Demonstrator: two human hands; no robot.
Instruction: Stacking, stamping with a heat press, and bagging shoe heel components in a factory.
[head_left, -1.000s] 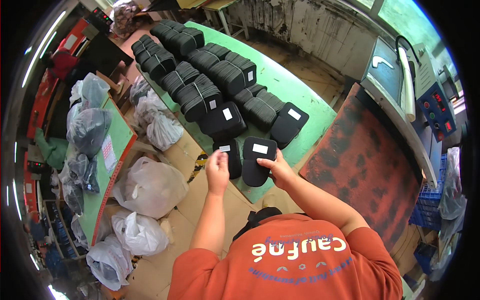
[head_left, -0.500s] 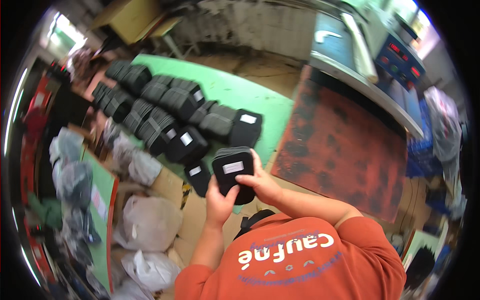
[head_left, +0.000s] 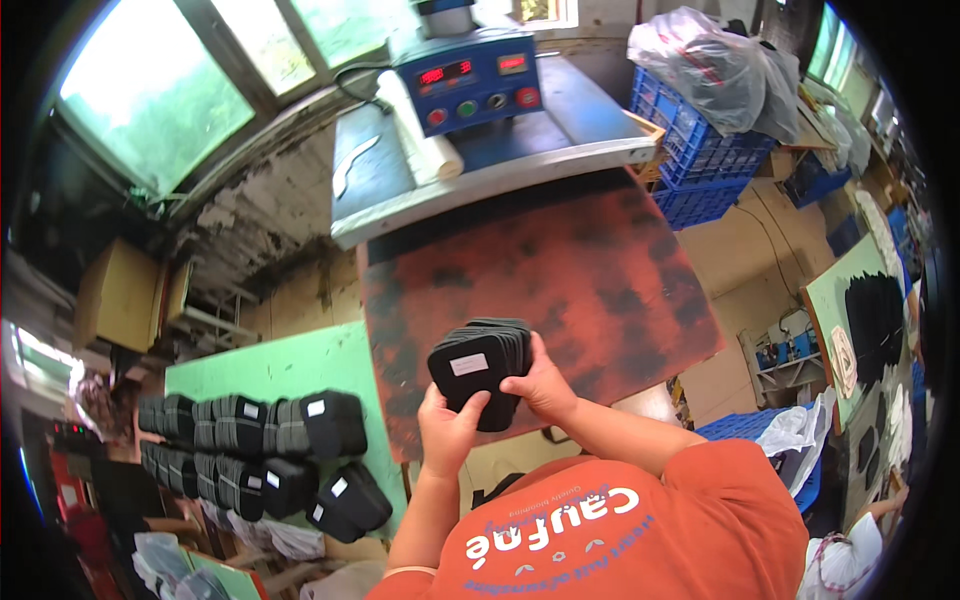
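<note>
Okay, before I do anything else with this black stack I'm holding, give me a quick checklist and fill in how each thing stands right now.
1. Left hand and right hand both on the stack: ok, one at each side.
2. Label showing on top: ok, white and uncovered.
3. Stack squared up: not ok, its edges fan out toward the right hand.
4. Stack clear of the red board: cannot tell, they overlap in this view and any gap is hidden.
5. Panel lit: ok, it shows red digits.
6. Other bundles on the green table: ok.
</note>
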